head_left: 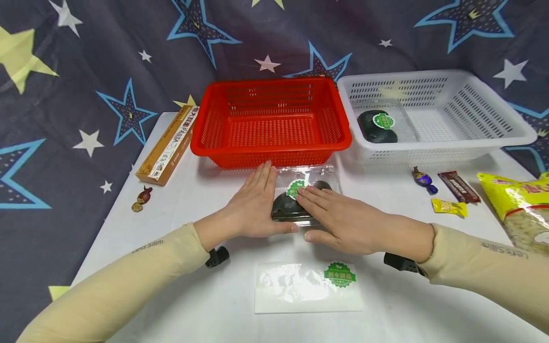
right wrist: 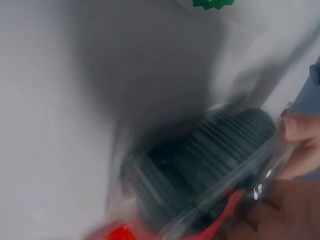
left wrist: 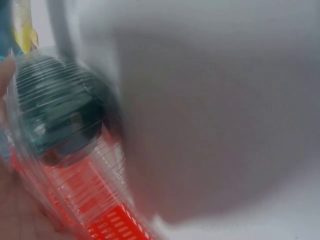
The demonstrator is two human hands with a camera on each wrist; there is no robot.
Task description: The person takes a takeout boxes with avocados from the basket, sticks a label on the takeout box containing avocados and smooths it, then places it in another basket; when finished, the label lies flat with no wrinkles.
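A clear plastic box [head_left: 330, 174] with a green round sticker [head_left: 296, 189] on its lid lies just in front of the red basket. Dark, rounded contents [head_left: 285, 206] show through it, and ridged clear walls show in both wrist views. My left hand [head_left: 255, 205] lies along the left side of the box, fingers straight toward the basket and thumb at the front edge. From the right, my right hand [head_left: 351, 219] rests straight fingers on the lid, beside the sticker. Nearer me lies a white backing sheet [head_left: 296, 290] bearing one green sticker [head_left: 340, 275].
The red basket [head_left: 270, 155] stands behind the box. A white basket [head_left: 446, 147] beside it holds a similar stickered box [head_left: 377, 126]. At left are a pasta box [head_left: 167, 147] and a wrapped candy [head_left: 141, 198]; at right, several wrapped sweets [head_left: 459, 187] and a yellow bag [head_left: 523, 205].
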